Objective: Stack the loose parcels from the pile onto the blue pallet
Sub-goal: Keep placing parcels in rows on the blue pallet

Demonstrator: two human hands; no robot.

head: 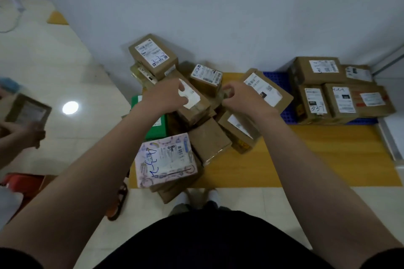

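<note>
A pale wall (218,6) meets a glossy tiled floor (65,67) with a yellow floor patch (317,155), a sandal (119,203) lies by its near corner, and at far left another person's hand (32,135) holds a flat box (27,111).

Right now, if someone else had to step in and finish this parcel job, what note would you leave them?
Left hand: fingers curled over a labelled brown box on top of the pile; I cannot tell whether it has a firm grip.
Right hand: curled in the middle of the pile; what it holds is hidden.
Done: several brown parcels are stacked on the blue pallet by the wall.
To do: most of the pile, including a pink patterned box and a green box.
</note>
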